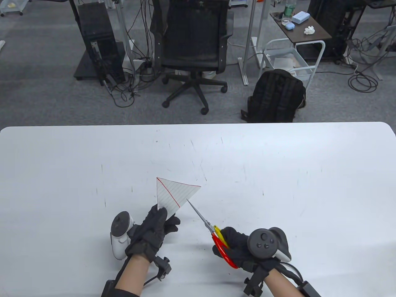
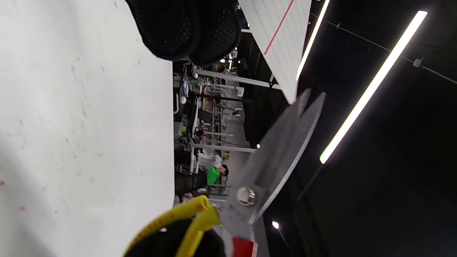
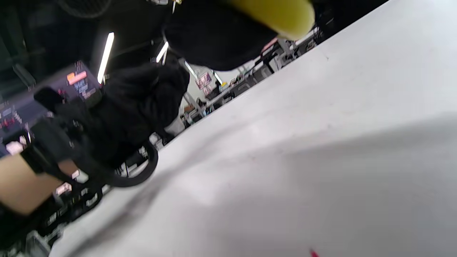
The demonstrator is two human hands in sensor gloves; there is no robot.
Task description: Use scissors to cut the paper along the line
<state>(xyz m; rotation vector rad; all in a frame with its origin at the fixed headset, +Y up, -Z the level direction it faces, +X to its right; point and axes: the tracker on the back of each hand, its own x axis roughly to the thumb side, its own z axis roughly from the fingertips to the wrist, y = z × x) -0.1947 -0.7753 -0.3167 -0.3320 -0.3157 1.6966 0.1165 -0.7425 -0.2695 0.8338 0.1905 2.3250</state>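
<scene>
The left hand [image 1: 153,230] held the paper [image 1: 173,193] up off the table [image 1: 278,173], fingers clamped on its lower corner, and there it was, a lined triangle with a red line [image 1: 168,191] running down its left half and more red along its top edge. The right hand [image 1: 238,247] gripped the scissors [image 1: 213,233], fingers through the red and yellow handles, closed around them. The blades pointed up and left, and they looked nearly together in the table view; the tip sat right at the paper's lower right edge, touching it or just short, too close to call.

From the left wrist view, two gloved fingertips [image 2: 189,28] hung in at the top, the paper [image 2: 282,39] beside them with its red line [image 2: 280,25] plain to see, and the blades [image 2: 285,142] lay just below the sheet's corner, the pivot screw shining. A yellow handle loop [image 2: 185,217] showed at the bottom.

The right wrist view was blurred: a yellow handle [image 3: 275,10] at the top, dark glove below it, the left hand [image 3: 125,107] off to the left over the table [image 3: 321,142].

Beyond the table stood a chair [image 1: 193,46] and a backpack [image 1: 275,97] on the floor.
</scene>
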